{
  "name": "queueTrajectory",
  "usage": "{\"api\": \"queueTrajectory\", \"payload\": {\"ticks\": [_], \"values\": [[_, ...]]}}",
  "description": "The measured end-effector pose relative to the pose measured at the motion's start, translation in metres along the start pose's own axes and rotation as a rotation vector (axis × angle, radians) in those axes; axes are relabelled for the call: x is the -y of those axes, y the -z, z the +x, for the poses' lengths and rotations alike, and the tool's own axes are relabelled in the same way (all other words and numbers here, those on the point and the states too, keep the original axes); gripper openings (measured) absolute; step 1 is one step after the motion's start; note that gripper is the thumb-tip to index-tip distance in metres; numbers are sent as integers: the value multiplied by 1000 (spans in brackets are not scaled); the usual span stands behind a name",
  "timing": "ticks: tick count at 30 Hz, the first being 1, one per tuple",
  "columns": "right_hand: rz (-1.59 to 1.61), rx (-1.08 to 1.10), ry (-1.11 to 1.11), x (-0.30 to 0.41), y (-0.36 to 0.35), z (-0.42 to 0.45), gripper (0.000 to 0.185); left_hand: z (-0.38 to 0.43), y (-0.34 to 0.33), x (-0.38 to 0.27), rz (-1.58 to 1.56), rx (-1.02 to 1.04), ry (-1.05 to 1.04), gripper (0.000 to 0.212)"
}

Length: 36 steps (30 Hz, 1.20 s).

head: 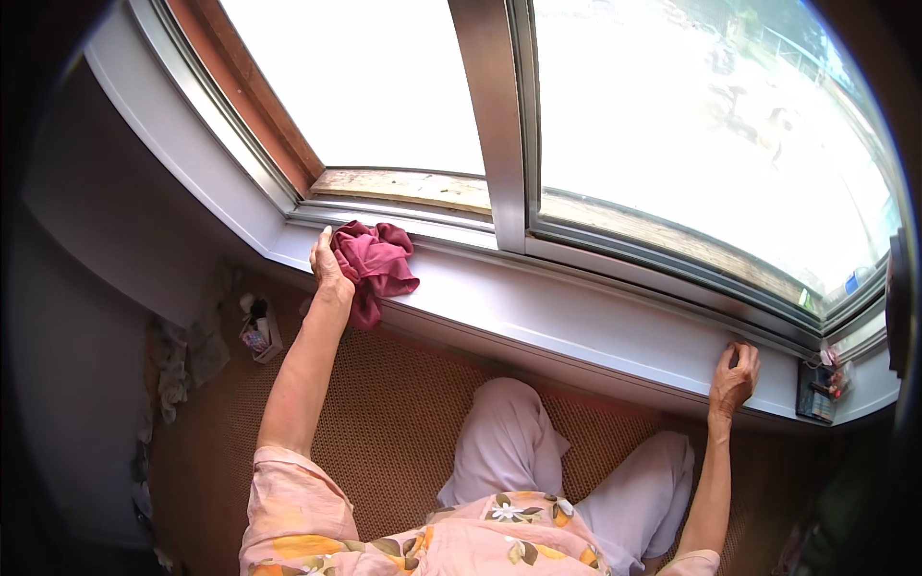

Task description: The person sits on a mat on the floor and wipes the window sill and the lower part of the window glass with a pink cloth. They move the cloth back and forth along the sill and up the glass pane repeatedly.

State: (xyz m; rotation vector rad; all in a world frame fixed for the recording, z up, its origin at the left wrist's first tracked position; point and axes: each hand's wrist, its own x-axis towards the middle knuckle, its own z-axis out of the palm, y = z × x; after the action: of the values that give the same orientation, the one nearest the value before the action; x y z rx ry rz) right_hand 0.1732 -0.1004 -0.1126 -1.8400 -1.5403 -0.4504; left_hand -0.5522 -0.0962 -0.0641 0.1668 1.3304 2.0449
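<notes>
A crumpled dark red cloth [378, 263] lies on the white window sill [533, 306] at its left part, one end hanging over the front edge. My left hand [331, 265] is against the cloth's left side, fingers pointing up toward the window; the cloth partly hides the palm, so its grip is unclear. Far to the right, my right hand [733, 379] rests on the sill with its fingers curled. Something dark shows between those fingers, but whether it is an object or shadow I cannot tell.
Metal-framed sliding windows [508, 129] rise behind the sill. At its right end lie a dark case [814, 394] and small items. A small white box [263, 331] of items stands low at the left, by the woven floor mat [403, 425]. My knees are below the sill.
</notes>
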Motion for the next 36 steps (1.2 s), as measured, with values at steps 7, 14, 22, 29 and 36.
{"api": "queueTrajectory", "payload": {"ticks": [7,14,22,29,36], "values": [[13,27,-7,-5,0,0,8,-81,-18,26,1706,398,-1206,75],[0,22,-25,-7,-2,-2,9,-68,-10,54,1513,145,-1002,61],[-35,28,-14,-10,-4,-2,11,-205,-82,126,1324,498,-1091,61],[-8,27,-24,-10,-9,-1,12,-284,-130,167,1174,839,-1000,62],[-20,28,-19,-12,-8,0,13,-227,-111,119,1257,1074,-952,61]]}}
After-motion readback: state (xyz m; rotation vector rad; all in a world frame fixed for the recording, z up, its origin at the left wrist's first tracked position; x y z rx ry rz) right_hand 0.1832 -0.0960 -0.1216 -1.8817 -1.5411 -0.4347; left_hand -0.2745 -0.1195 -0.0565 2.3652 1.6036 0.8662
